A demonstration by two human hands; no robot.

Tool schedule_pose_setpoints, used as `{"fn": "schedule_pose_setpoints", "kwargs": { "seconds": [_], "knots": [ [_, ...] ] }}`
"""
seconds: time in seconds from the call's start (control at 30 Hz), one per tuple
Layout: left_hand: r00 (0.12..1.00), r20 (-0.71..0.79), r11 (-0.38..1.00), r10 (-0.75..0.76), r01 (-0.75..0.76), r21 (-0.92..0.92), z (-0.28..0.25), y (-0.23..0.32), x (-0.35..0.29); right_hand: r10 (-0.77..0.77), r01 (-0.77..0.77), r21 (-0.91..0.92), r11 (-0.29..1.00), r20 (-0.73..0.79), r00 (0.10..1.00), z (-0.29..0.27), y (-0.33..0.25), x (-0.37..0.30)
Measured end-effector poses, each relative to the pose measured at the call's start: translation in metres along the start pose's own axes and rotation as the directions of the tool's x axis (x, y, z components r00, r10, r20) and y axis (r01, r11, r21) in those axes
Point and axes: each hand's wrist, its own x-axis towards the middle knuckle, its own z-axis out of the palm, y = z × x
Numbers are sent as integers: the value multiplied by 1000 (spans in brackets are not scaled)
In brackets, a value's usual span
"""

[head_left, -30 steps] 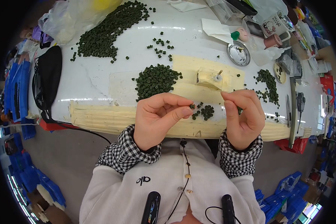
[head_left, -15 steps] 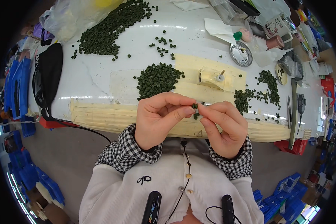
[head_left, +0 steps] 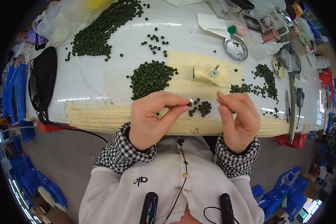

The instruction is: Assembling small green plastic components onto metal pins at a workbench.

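Left hand (head_left: 147, 119): grip apparently pinching a green piece (head_left: 189, 105), held up, I judge, for visibility.
Right hand (head_left: 240, 117): grip spread.
Green pile (head_left: 150, 80): near, likely for reach.

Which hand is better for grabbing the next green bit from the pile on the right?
Probably the right hand: it's nearer that green pile, and its fingers are apart. The left hand is farther away.
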Motion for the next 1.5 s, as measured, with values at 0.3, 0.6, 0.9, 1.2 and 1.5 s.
{"fn": "schedule_pose_setpoints", "kwargs": {
  "seconds": [0.3, 0.6, 0.9, 1.2, 1.5],
  "knots": [
    [962, 167, 772, 217, -274, 574, 11, -12, 5, 102, -92, -451, 888, -3, 995, -32, 27, -13],
    [986, -13, 769, 169, -124, 627, -37, 2, -4, 93, -18, -601, 799, 94, 991, -16, 27, -17],
    [989, 110, 703, 100, -149, 695, -30, -4, -23, 2, 72, -644, 762, 114, 994, -9, 26, -25],
    [977, 17, 838, 213, -191, 512, -23, -1, -22, 27, 31, -533, 845, 100, 995, -12, 29, -25],
    [960, 120, 797, -251, 276, -537, 13, 8, -1, 469, -499, 532, 684, 203, 859, 0, -1, -17]
  ]
}}
